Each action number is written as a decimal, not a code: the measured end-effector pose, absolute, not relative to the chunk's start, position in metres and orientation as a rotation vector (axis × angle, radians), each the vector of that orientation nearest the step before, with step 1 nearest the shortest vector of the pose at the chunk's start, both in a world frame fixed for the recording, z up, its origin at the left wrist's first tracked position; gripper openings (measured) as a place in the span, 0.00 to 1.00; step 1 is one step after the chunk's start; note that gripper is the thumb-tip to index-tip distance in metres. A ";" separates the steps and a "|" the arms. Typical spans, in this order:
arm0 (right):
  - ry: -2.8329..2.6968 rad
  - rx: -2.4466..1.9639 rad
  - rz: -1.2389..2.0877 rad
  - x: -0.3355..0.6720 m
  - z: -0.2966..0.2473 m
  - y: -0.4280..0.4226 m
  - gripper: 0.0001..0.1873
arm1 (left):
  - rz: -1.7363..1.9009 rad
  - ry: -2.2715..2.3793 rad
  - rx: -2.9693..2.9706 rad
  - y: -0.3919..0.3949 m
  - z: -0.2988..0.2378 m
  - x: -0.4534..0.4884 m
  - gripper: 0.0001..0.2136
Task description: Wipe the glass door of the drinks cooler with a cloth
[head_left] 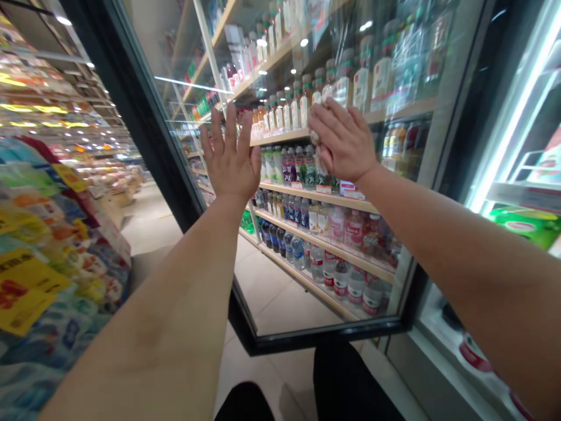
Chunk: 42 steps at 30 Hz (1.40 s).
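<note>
Holding whitish cloth [314, 138] beneath it on the glass door [280, 307], the right grip [343, 139] lies nearly flat, left grip [232, 164] splayed empty.

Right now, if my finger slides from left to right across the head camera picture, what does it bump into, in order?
Big yellow sign → the person's left hand, fingers spread → the person's right hand → green package at the far right.

Pale, wood-edged shelves [324, 243] carry upright rows — white-labelled bottles with dark caps [304, 108], dark purple bottles [293, 166] below, pink-labelled bottles [353, 230] lower, clear bottles with red-and-white labels [340, 280] lowest.
</note>
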State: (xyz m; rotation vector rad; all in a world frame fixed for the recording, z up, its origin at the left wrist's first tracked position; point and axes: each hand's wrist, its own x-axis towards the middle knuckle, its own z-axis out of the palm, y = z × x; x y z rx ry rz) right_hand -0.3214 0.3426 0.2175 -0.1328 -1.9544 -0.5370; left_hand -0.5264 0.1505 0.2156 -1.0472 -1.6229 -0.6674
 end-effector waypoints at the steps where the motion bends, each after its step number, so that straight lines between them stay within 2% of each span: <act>1: -1.862 -0.220 -0.476 -0.322 0.217 0.344 0.33 | -0.683 -1.622 -1.059 0.151 0.216 -0.527 0.33; 5: -1.585 -0.419 -0.301 -0.327 0.217 0.353 0.33 | -0.746 -1.604 -1.148 0.149 0.217 -0.525 0.35; 11: -1.951 0.088 -0.620 -0.325 0.214 0.349 0.32 | -0.751 -1.605 -1.162 0.142 0.216 -0.515 0.36; 20: -1.615 -0.405 -0.320 -0.337 0.214 0.339 0.35 | -0.815 -1.596 -1.182 0.136 0.217 -0.502 0.30; 26: -1.985 0.027 -0.606 -0.354 0.213 0.305 0.36 | -0.835 -1.587 -1.208 0.135 0.217 -0.498 0.31; 33: -1.749 -0.245 -0.276 -0.379 0.244 0.286 0.36 | -0.774 -1.566 -1.182 0.135 0.215 -0.503 0.29; 38: -1.957 0.036 -0.469 -0.387 0.232 0.273 0.35 | -0.793 -1.561 -1.178 0.134 0.215 -0.503 0.29; 42: -1.890 -0.116 -0.403 -0.369 0.246 0.287 0.35 | -0.769 -1.590 -1.178 0.135 0.215 -0.504 0.30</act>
